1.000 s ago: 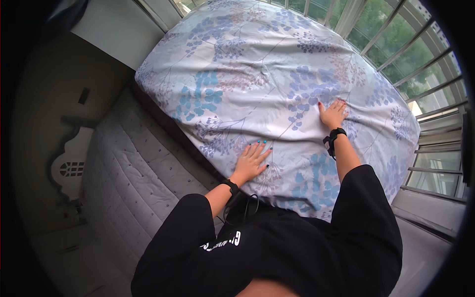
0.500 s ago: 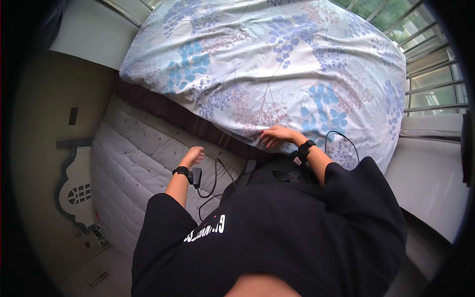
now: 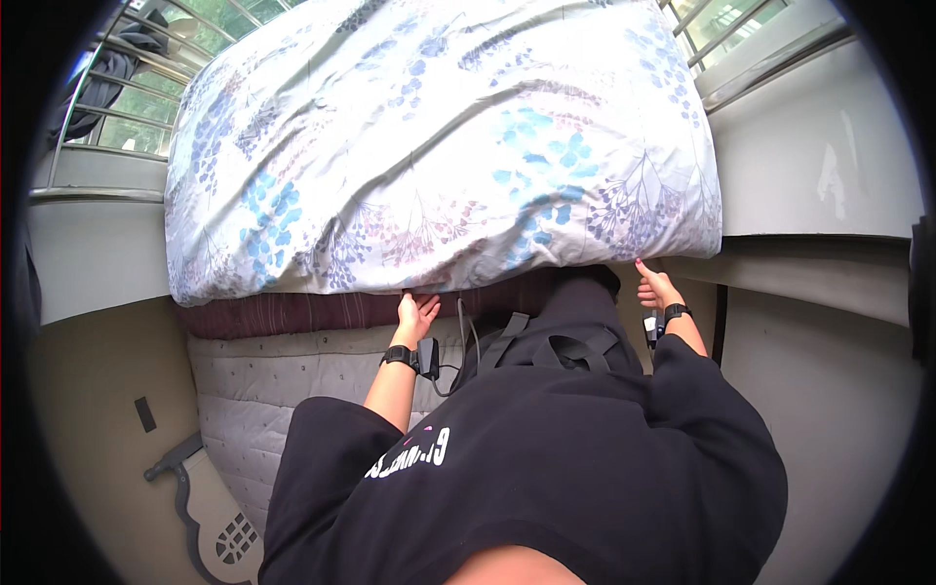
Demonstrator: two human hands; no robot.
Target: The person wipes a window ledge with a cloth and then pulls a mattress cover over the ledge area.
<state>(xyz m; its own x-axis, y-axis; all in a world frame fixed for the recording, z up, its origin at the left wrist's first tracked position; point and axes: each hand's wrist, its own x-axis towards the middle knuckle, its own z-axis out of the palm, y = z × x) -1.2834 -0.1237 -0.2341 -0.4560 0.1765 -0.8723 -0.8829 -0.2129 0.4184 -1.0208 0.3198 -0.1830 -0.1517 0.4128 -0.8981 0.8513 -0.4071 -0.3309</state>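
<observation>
A white duvet (image 3: 439, 146) with blue and mauve leaf patterns covers the bed in front of me. My left hand (image 3: 419, 312) is at its near edge, left of my legs. The fingertips there meet the hem and are partly hidden by it; the grip looks like a pinch. Just below the duvet's near right edge is my right hand (image 3: 660, 288), thumb stretched up to the fabric. Its other fingers are loosely bent and apart from the cloth, with nothing visible in them. Both wrists wear black straps, the left with a small dark box (image 3: 427, 358).
Beneath the duvet show a maroon striped layer (image 3: 283, 314) and a grey quilted pad (image 3: 292, 375). White ledges flank the bed, with barred windows (image 3: 127, 107) behind. A carved headboard-like panel (image 3: 219, 517) stands lower left. A cable (image 3: 464, 322) hangs by my legs.
My view has turned to the left. My left hand has moved from above the grey pad to the duvet's edge, and my right hand to near its right corner.
</observation>
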